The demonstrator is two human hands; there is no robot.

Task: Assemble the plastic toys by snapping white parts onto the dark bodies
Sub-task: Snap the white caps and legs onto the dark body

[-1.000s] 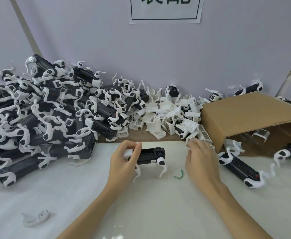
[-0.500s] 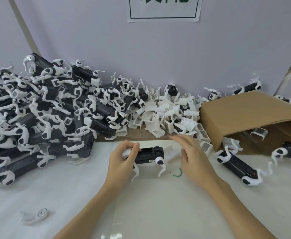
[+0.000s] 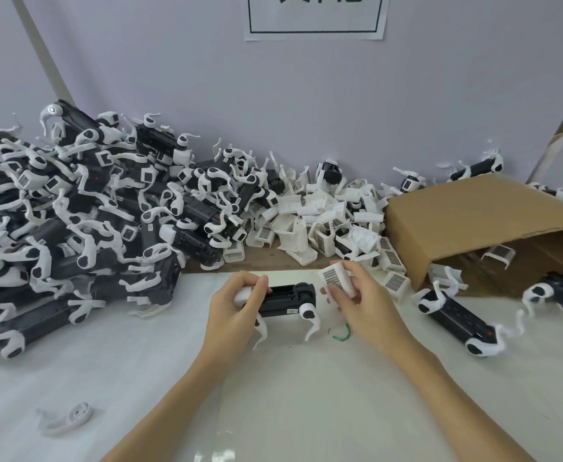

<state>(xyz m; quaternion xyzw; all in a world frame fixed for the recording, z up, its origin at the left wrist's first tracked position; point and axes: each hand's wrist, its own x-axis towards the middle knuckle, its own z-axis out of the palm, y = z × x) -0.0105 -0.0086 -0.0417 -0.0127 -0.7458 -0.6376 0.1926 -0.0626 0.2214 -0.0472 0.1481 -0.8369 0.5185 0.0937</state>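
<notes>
Centrally, near edge of desk [image 3: 140, 378]: one dark body [image 3: 286, 298], long axis running left to right, two white legs fitted on its near side, open recess facing up. Left hand [image 3: 236, 305] grips the body's left end, fingers curled over the top. Right hand [image 3: 361, 301] pinches one white part [image 3: 336, 278], a ribbed, grille-faced cover, held just beside the body's right end and slightly above it. The part lies right of the recess, so the coming move, as judged, is a short carry leftward and down onto the body. The right hand is the nearer to that seat, and the left serves as the brace.

Stock, far centre: heap of loose white covers [image 3: 320, 221], against the wall.
Stock, far left: large pile of toys [image 3: 83, 215], dark with white limbs, tangled.
Container, right: cardboard box [image 3: 466, 221] tipped on its side, mouth facing the near right. At least one white piece shows inside; the rest of the interior is in shadow.
Right of the hands: two further toys [image 3: 456, 318], lying on the desk near the box mouth.
Sundries: green wire scrap [image 3: 341, 333] under the right hand; stray white limb piece [image 3: 70, 416], near left.
</notes>
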